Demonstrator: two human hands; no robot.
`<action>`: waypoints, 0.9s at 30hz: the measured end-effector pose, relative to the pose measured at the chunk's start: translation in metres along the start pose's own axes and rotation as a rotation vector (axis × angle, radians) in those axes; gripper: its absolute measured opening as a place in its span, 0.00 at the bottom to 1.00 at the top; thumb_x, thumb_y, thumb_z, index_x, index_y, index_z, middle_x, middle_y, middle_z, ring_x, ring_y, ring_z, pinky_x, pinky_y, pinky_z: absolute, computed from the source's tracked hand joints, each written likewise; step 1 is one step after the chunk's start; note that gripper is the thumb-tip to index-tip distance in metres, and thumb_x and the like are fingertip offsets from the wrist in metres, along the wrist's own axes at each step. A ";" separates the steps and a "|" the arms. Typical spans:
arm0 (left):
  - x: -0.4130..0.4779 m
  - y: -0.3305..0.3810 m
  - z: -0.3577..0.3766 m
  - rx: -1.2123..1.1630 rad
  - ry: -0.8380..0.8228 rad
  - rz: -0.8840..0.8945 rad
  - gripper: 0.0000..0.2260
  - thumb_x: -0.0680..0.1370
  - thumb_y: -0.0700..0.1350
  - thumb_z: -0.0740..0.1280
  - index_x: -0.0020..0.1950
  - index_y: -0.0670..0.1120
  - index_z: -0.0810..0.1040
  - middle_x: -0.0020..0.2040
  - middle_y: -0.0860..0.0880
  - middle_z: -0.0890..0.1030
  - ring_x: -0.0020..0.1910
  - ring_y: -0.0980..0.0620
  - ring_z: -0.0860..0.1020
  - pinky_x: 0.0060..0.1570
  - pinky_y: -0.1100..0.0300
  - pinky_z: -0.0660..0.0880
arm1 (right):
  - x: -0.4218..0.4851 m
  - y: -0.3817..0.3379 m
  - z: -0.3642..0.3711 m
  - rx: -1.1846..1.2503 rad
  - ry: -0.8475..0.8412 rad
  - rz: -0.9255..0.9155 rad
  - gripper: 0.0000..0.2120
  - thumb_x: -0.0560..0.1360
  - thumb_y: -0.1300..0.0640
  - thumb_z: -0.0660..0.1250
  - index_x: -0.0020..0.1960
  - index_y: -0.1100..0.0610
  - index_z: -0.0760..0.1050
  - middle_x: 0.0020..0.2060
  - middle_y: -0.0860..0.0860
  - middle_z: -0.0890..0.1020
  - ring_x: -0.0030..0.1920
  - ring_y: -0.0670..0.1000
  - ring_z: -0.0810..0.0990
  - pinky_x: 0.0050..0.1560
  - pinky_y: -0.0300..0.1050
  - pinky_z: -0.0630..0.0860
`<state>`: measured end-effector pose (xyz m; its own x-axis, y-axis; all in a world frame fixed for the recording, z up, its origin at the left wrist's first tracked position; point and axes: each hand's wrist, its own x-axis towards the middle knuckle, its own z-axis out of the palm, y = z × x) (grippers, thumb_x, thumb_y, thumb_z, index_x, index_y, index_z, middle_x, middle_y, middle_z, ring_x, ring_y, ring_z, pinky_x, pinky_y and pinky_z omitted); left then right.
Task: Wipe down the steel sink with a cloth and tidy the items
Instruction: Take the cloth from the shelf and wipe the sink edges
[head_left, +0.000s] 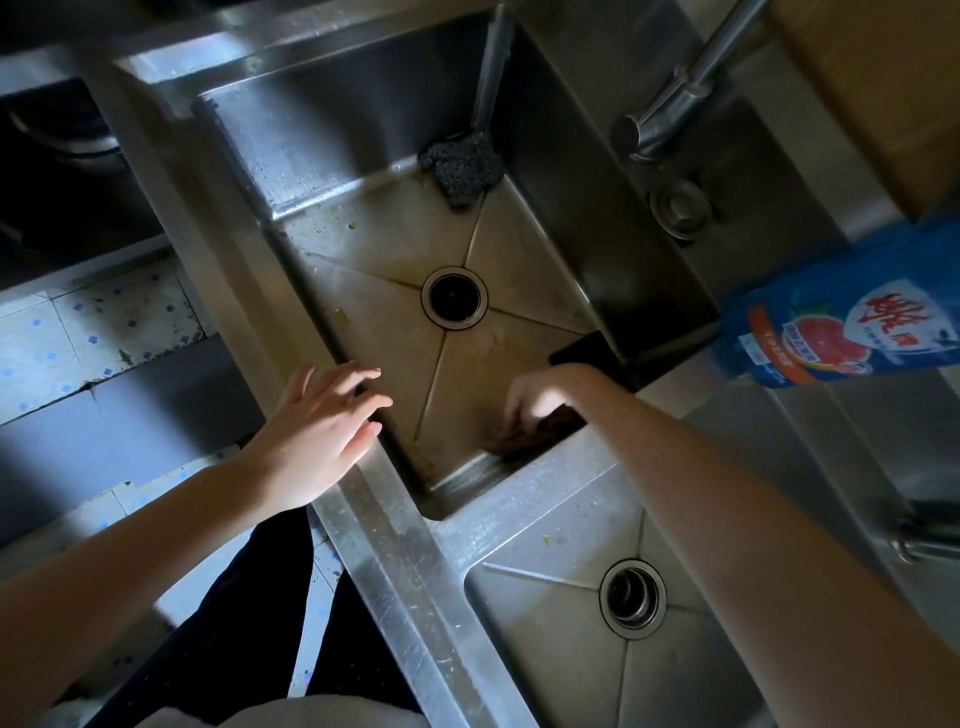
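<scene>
The steel sink (363, 239) has a stained floor and a round drain (454, 297). My right hand (540, 397) reaches down into its near right corner and grips a dark cloth (524, 435) against the floor by the dividing wall. My left hand (322, 421) lies flat with spread fingers on the sink's front rim, holding nothing. A grey steel-wool scrubber (462, 169) lies in the far corner with a grey handle (491, 73) leaning up the wall above it. A dark flat object (584, 353) lies by the right wall, partly behind my right wrist.
A second basin (550, 623) with its own drain (632, 597) lies at the lower right. A steel tap (680, 88) juts over the back ledge. A blue detergent pouch (852, 317) stands at the right. Tiled floor shows on the left.
</scene>
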<state>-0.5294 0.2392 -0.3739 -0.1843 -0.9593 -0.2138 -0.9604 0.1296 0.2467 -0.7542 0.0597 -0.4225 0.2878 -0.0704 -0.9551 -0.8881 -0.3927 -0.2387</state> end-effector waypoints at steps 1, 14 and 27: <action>-0.001 0.000 -0.001 -0.005 -0.003 -0.003 0.19 0.76 0.51 0.52 0.55 0.46 0.79 0.62 0.43 0.76 0.59 0.43 0.77 0.57 0.44 0.69 | 0.005 -0.015 0.010 -0.006 -0.029 -0.049 0.18 0.72 0.70 0.67 0.61 0.61 0.78 0.59 0.58 0.80 0.52 0.52 0.77 0.53 0.43 0.72; -0.004 -0.001 0.002 -0.017 0.010 -0.010 0.14 0.77 0.49 0.57 0.55 0.46 0.79 0.62 0.43 0.76 0.60 0.45 0.76 0.58 0.44 0.69 | 0.012 0.003 0.008 -0.006 0.016 -0.083 0.17 0.72 0.68 0.68 0.60 0.60 0.79 0.55 0.55 0.82 0.45 0.49 0.76 0.42 0.34 0.72; -0.005 -0.010 -0.002 -0.007 0.029 -0.018 0.18 0.77 0.50 0.52 0.55 0.46 0.79 0.61 0.44 0.76 0.58 0.45 0.77 0.57 0.45 0.70 | 0.000 0.008 0.004 0.068 0.080 0.029 0.19 0.69 0.73 0.65 0.58 0.63 0.80 0.54 0.58 0.82 0.48 0.52 0.79 0.38 0.34 0.72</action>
<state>-0.5183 0.2418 -0.3738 -0.1606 -0.9683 -0.1914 -0.9621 0.1103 0.2494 -0.7621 0.0601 -0.4253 0.2871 -0.1551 -0.9453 -0.9181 -0.3262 -0.2253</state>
